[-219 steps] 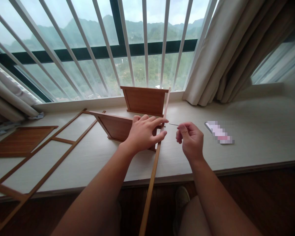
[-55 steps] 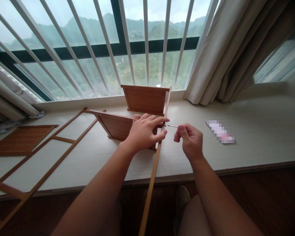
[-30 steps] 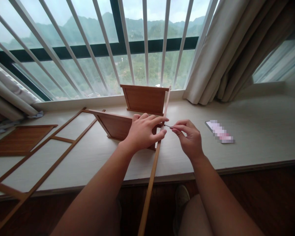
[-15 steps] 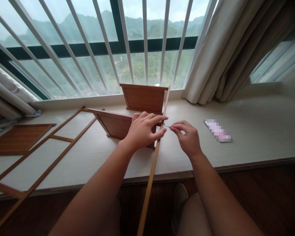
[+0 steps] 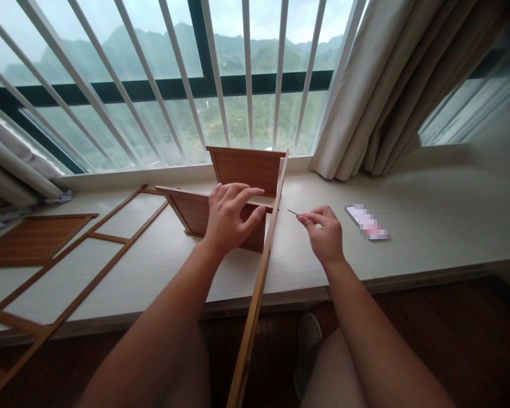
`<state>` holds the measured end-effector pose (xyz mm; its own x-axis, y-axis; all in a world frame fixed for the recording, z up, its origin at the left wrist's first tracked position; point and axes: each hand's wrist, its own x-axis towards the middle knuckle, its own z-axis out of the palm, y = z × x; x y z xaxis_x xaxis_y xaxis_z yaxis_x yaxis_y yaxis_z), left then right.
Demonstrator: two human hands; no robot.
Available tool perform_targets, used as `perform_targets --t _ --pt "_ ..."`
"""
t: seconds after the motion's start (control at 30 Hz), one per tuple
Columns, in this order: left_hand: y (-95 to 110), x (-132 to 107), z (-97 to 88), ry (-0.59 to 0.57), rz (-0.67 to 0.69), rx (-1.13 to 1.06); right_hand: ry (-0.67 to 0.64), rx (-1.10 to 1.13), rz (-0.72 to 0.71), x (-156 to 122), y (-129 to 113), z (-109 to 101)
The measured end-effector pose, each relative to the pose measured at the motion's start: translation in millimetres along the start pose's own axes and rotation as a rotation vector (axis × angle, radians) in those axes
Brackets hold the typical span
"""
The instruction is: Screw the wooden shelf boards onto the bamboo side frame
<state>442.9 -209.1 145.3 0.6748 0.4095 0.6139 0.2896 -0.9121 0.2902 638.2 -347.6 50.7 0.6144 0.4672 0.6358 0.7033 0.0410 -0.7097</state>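
Observation:
My right hand (image 5: pixel 326 233) pinches a thin metal rod, likely a hex key (image 5: pixel 292 212), between thumb and fingertips. Its free end points left, a short gap away from a long wooden rail (image 5: pixel 260 277). The rail runs from near the window down past the ledge's front edge. My left hand (image 5: pixel 229 218) is spread in front of a brown wooden panel (image 5: pixel 189 212), thumb and forefinger apart; whether it touches the panel I cannot tell. Behind, a second wooden panel (image 5: pixel 246 170) stands against the same rail. The joint of the nearer panel is partly hidden by my left hand.
A ladder-like wooden frame (image 5: pixel 93 273) lies at left, reaching past the ledge edge, beside a loose wooden panel (image 5: pixel 36 241). On the right of the white ledge (image 5: pixel 425 226) lies a phone-like object (image 5: pixel 368 222), its face blurred. Curtains (image 5: pixel 365 113) hang by the barred window.
The tool's tip has come away from the rail. My left hand has moved left, off the rail. The rail's top leans slightly further left in view.

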Motion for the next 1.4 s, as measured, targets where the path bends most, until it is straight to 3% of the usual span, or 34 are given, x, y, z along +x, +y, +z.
perform_targets --t 0.17,0.3,0.43,0.57,0.73,0.93,1.2,1.4 --pt "-9.1 -26.7 -17.1 0.079 -0.103 -0.027 -0.020 0.022 0.041 -9.1 10.8 1.3" --pt "-21.0 -77.1 -19.1 0.059 -0.214 -0.138 -0.043 0.006 0.099 -18.8 22.9 5.6" --pt "-33.6 -132.2 -13.5 -0.139 -0.508 -0.335 -0.028 -0.007 0.157 -28.4 30.5 8.1" --pt "-35.7 -163.2 -13.5 -0.311 -0.548 -0.378 -0.031 0.005 0.208 -41.9 30.4 8.7" --pt "-35.0 -174.4 -20.4 -0.418 -0.564 -0.367 -0.106 0.045 0.283 -66.3 24.5 6.5" --pt "-41.5 -177.5 -23.1 -0.444 -0.586 -0.308 -0.164 0.138 0.413 -98.4 11.1 -3.3" --pt "-38.9 -169.8 -8.9 -0.471 -0.552 -0.291 -0.250 0.367 0.616 -135.5 -11.3 -2.5" --pt "-34.2 -161.6 6.7 -0.485 -0.462 -0.342 -0.312 0.522 0.732 -139.5 -21.9 1.2"
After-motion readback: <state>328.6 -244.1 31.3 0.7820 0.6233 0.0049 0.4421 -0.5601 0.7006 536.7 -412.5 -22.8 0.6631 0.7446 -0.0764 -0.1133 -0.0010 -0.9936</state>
